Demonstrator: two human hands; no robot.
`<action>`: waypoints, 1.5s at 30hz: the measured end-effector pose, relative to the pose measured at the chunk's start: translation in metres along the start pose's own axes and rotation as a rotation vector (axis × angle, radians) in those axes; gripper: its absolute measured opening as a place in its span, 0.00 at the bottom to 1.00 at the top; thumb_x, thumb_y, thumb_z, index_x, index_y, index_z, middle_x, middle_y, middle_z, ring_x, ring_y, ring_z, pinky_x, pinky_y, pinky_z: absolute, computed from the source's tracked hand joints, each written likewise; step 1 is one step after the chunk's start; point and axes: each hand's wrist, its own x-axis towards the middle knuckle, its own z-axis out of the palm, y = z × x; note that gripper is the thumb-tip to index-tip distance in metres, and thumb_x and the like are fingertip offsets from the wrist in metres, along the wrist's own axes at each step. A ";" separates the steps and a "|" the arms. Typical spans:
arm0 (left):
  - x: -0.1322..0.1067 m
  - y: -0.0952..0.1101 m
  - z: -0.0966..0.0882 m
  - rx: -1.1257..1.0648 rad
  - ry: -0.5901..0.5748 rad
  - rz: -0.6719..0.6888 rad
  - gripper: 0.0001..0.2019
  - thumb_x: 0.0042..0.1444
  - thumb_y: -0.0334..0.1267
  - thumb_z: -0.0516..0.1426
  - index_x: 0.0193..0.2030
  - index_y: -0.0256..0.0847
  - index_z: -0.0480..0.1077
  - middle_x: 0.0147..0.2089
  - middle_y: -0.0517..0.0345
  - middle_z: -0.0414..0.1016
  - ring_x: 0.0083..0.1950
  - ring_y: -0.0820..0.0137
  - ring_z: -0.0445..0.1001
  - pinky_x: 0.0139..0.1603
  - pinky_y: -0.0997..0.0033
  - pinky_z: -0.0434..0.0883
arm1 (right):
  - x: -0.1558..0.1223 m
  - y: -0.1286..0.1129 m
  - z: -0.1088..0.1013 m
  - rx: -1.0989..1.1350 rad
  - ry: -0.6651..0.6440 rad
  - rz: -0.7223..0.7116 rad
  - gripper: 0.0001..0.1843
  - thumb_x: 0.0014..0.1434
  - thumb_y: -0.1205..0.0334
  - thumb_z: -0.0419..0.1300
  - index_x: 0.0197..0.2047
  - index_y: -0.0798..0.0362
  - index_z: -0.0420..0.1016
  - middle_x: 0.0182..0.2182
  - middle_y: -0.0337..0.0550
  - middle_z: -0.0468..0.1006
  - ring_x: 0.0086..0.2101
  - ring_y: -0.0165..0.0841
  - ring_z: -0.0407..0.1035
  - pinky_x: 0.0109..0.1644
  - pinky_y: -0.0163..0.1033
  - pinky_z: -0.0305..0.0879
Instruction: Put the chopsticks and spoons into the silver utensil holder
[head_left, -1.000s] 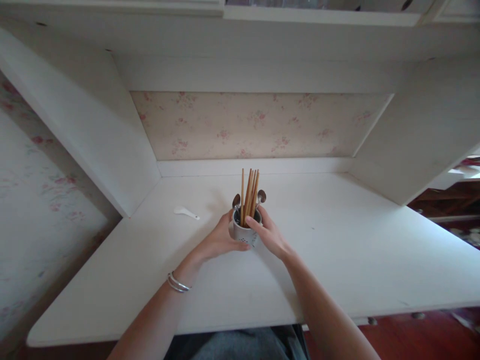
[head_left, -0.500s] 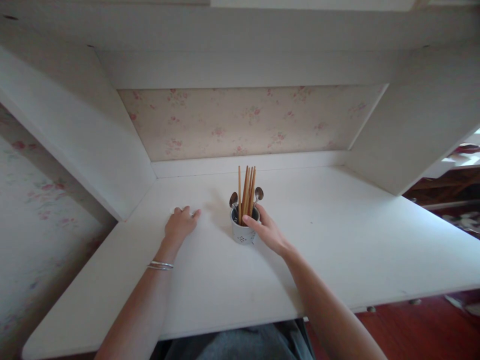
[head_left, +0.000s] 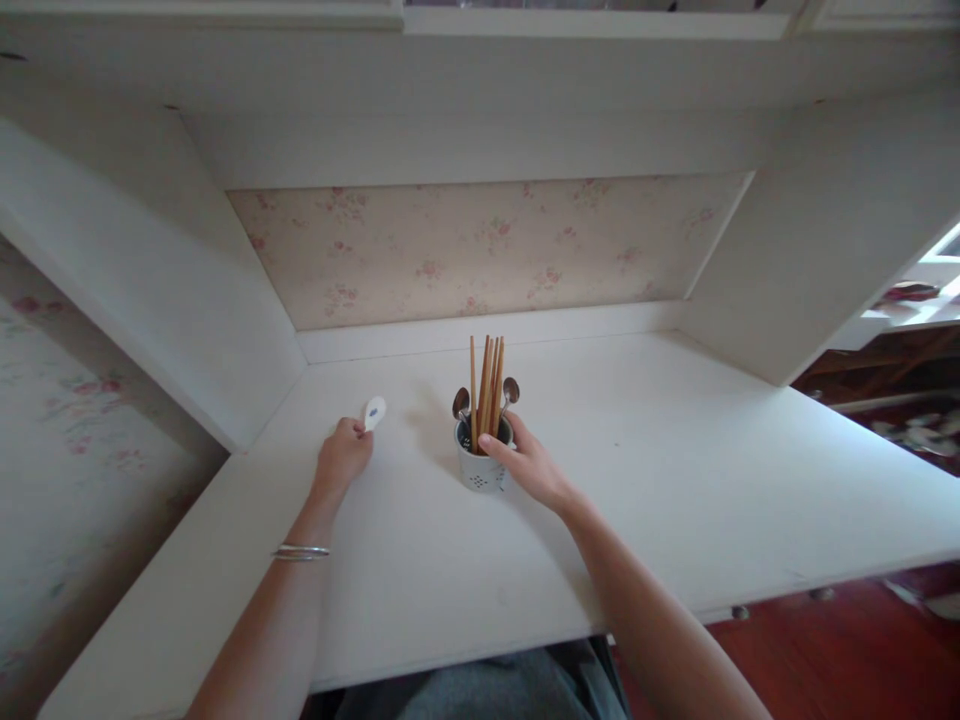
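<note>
My left hand (head_left: 345,457) is closed on the handle of a white soup spoon (head_left: 375,412) with a small blue mark, over the left part of the white counter. My right hand (head_left: 529,462) grips the rim and right side of a white utensil holder (head_left: 478,474) with small holes in its wall. Upright in the holder stand several wooden chopsticks (head_left: 489,390). A metal spoon (head_left: 460,402) leans out at its left, and another metal spoon (head_left: 511,389) at its right, beside my fingers.
The white counter (head_left: 420,570) runs between a left side panel (head_left: 187,290) and a right side panel (head_left: 810,230). Behind it is a flowered back wall (head_left: 450,250), with a cabinet underside (head_left: 480,80) overhead. Red floor (head_left: 825,650) shows at lower right.
My left hand has taken hold of the white spoon, which was hidden beneath it before, and its bowl now shows. My right hand stays on the holder. The view has shifted slightly.
</note>
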 end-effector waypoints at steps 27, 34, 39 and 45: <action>-0.088 0.128 0.011 -0.212 0.070 0.636 0.18 0.59 0.49 0.51 0.36 0.41 0.77 0.35 0.52 0.64 0.45 0.65 0.67 0.49 0.66 0.66 | 0.002 0.006 -0.002 -0.054 0.008 -0.093 0.31 0.53 0.45 0.60 0.57 0.51 0.63 0.47 0.45 0.74 0.47 0.40 0.67 0.50 0.44 0.63; -0.089 0.124 0.020 -0.287 0.001 0.580 0.16 0.58 0.47 0.53 0.45 0.43 0.74 0.42 0.52 0.62 0.44 0.67 0.68 0.52 0.65 0.66 | 0.002 0.005 -0.003 -0.073 -0.002 -0.101 0.27 0.54 0.45 0.59 0.53 0.50 0.65 0.44 0.43 0.74 0.43 0.37 0.68 0.45 0.41 0.64; -0.090 0.122 0.018 -0.377 0.049 0.567 0.13 0.57 0.44 0.54 0.45 0.43 0.73 0.43 0.53 0.63 0.44 0.67 0.68 0.51 0.66 0.66 | 0.002 0.007 -0.002 -0.052 0.004 -0.089 0.25 0.53 0.45 0.60 0.49 0.50 0.66 0.41 0.41 0.74 0.41 0.37 0.68 0.43 0.40 0.65; -0.093 0.107 0.020 -0.580 -0.022 0.514 0.12 0.56 0.46 0.54 0.42 0.41 0.68 0.39 0.56 0.66 0.32 0.74 0.66 0.34 0.73 0.67 | 0.001 0.009 -0.002 -0.040 -0.001 -0.080 0.28 0.52 0.46 0.61 0.52 0.50 0.64 0.43 0.42 0.74 0.43 0.37 0.68 0.44 0.41 0.65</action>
